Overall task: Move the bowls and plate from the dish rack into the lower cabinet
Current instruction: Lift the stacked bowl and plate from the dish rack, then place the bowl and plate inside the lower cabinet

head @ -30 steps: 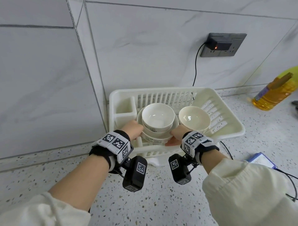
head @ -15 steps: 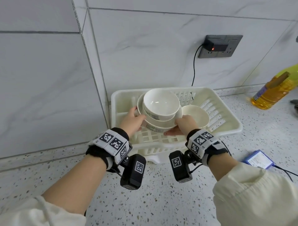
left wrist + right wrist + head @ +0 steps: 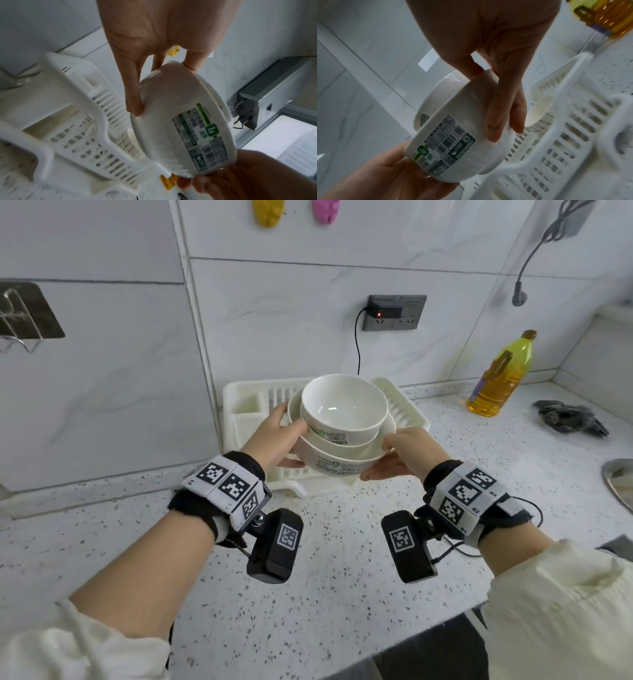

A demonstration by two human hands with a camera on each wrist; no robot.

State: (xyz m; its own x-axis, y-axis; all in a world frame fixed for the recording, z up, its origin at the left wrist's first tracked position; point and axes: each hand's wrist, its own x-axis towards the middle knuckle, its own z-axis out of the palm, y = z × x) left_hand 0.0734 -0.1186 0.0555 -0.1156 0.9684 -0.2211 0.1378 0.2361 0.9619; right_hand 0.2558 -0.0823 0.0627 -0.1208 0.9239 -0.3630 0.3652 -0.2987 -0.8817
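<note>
Two nested white bowls hang in the air above the front of the white dish rack [image 3: 246, 405]. The small bowl [image 3: 344, 409] sits inside the large labelled bowl [image 3: 339, 463] [image 3: 171, 121] [image 3: 462, 115]. My left hand [image 3: 277, 433] [image 3: 154, 33] grips the large bowl's left side, thumb over the rim and fingers beneath. On the opposite side my right hand [image 3: 400, 453] [image 3: 488, 33] holds it the same way. Another white bowl [image 3: 537, 112] lies in the rack, hidden behind the stack in the head view.
A yellow oil bottle [image 3: 503, 378] and a black cloth [image 3: 568, 419] are on the speckled counter at the right. A metal sink rim [image 3: 620, 484] shows at the far right. A plugged-in charger [image 3: 394, 313] is on the wall behind the rack.
Both hands have lifted the nested bowls up out of the rack and toward me. The second bowl stayed in the rack.
</note>
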